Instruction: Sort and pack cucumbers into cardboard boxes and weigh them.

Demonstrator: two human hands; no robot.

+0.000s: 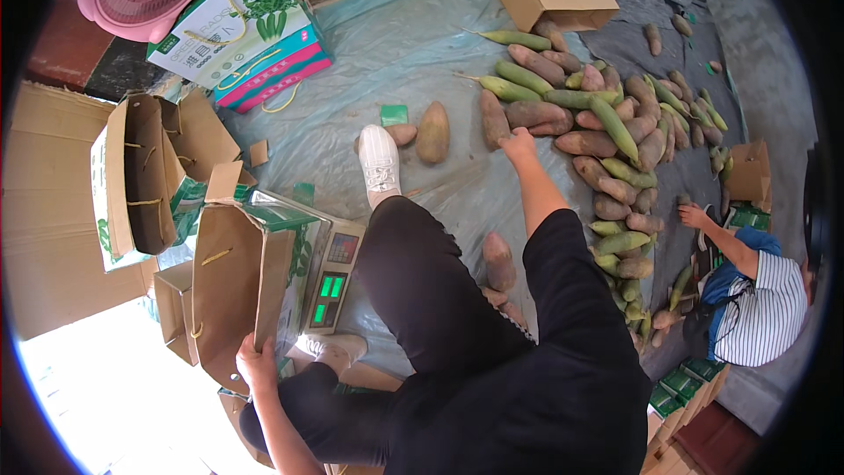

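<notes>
Right hand [520, 145] at one o'clock touches a sweet potato [493, 116], finger closure indeterminable, apparently selecting; left hand [257, 367] pinches a cardboard carton [227, 286] at eight o'clock; next, a secure grasp seems required.

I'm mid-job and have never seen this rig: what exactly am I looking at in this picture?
There is no machine here: a person works bare-handed, wearing a wide fisheye camera on the head that looks down, so straight edges bend. The left hand holds the rim of an open carton by a scale. The right hand touches a reddish-brown root; whether it grips is unclear. More roots and long green vegetables lie heaped on sheeting. At far right, a striped-shirted co-worker is someone separate.
</notes>
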